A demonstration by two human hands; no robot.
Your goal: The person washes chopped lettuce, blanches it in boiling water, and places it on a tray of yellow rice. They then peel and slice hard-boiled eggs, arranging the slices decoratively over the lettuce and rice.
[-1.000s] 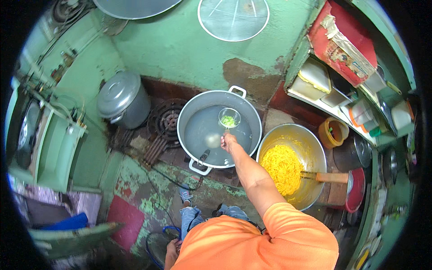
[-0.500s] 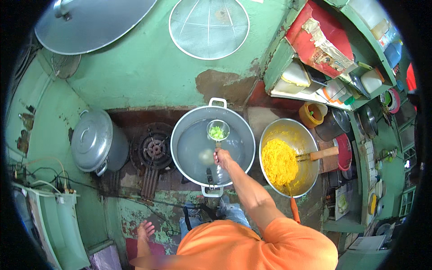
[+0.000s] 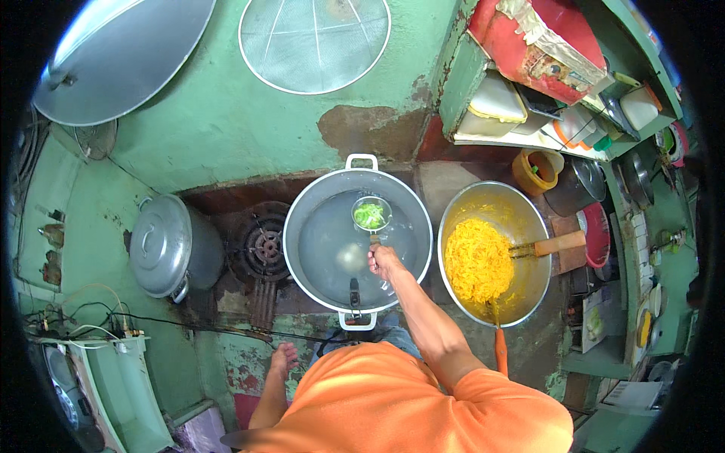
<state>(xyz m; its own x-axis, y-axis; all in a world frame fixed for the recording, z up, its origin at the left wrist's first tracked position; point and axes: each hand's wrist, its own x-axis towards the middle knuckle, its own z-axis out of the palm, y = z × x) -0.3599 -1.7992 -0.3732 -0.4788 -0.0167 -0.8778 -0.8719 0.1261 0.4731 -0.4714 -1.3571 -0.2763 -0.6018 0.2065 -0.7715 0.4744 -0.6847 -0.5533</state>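
My right hand (image 3: 384, 261) grips the handle of a small round strainer (image 3: 375, 237). Chopped light-green vegetable (image 3: 369, 216) lies in the strainer, which is over or in the cloudy liquid (image 3: 321, 241) of a large grey pot (image 3: 290, 253); I cannot tell whether it touches the liquid. Below the strainer is a pale round patch (image 3: 351, 257), perhaps a reflection. A dark clip-like piece (image 3: 354, 294) sits at the pot's near rim. Low at my left side, my left hand (image 3: 283, 357) is free, its fingers loosely extended.
Right of the pot, a steel bowl (image 3: 535, 291) holds yellow shredded food (image 3: 477, 260), a wooden-handled tool (image 3: 559, 242) and an orange-handled utensil (image 3: 501, 351). Left are a gas burner (image 3: 266, 248) and a lidded pot (image 3: 161, 245). A mesh sieve (image 3: 317, 45) hangs on the wall.
The strainer stays above the pot in my right hand, shifted only slightly. My left hand has come up and inward, closer to my body. The whole view has turned a little.
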